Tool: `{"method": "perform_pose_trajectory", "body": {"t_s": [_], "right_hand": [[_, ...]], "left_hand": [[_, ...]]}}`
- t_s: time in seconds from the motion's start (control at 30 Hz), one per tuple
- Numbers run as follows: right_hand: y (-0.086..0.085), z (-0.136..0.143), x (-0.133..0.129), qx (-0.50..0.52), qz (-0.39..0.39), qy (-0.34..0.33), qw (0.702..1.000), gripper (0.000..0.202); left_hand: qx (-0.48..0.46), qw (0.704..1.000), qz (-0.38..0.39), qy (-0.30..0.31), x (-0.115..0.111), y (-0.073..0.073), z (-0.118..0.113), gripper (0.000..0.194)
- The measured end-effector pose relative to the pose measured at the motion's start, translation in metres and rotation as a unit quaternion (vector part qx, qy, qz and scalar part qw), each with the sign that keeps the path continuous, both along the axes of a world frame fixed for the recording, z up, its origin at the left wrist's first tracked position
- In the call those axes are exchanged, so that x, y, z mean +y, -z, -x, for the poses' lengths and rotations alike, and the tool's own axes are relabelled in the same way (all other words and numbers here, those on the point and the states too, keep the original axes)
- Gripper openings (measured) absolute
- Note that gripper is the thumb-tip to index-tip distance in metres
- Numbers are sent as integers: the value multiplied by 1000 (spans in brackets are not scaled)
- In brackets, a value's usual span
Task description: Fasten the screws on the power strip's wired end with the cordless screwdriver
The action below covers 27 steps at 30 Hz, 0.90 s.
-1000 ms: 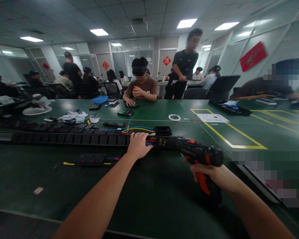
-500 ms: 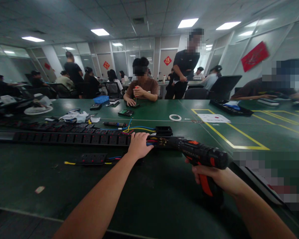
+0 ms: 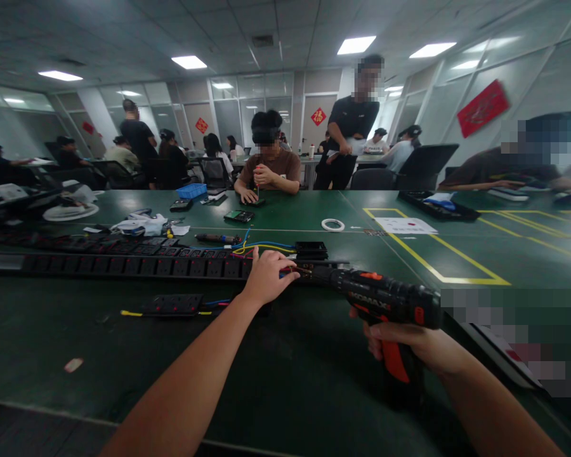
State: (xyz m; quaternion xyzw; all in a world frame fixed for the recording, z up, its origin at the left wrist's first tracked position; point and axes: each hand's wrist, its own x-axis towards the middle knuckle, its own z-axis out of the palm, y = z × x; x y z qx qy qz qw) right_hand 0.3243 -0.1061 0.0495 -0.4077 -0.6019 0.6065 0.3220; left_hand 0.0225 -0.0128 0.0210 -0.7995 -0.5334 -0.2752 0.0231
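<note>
My right hand (image 3: 409, 343) is wrapped round the grip of a black and orange cordless drill (image 3: 385, 298). The drill points left, its tip close to the open right end of a long black power strip (image 3: 137, 266). My left hand (image 3: 269, 277) is closed over that end, thumb towards the drill tip and one finger raised; its fingers partly hide the wires and small metal parts there. A short black socket section (image 3: 178, 305) with coloured wires lies in front of the strip. Behind the strip are blue and yellow wires (image 3: 266, 246) and a small black housing (image 3: 311, 249).
A pen-shaped tool (image 3: 217, 238), a white ring (image 3: 332, 225), and a paper sheet (image 3: 406, 225) lie on the green table (image 3: 314, 387). A black tray (image 3: 440, 206) is farther right. Across the table a person (image 3: 269, 168) holds a red-handled screwdriver; another person (image 3: 352, 127) stands behind.
The drill and my right hand have shifted slightly and tilted a little. A finger of my left hand has lifted, and the hand stays at the strip's end.
</note>
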Motion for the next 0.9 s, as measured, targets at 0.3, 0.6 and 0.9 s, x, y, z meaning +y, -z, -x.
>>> {"method": "perform_pose_trajectory", "body": {"t_s": [0.3,0.6,0.9], "right_hand": [[4,3,3,-10,0,34,999,42],[4,6,5,4,-24,88,996,44],[4,6,6,12,-16,95,995,36]], "left_hand": [[-29,998,-4,-48,1,-2,1,29],[18,999,-32,16,-35,-45,-16,41],[-11,996,77,39,-134,-35,24,24]]}}
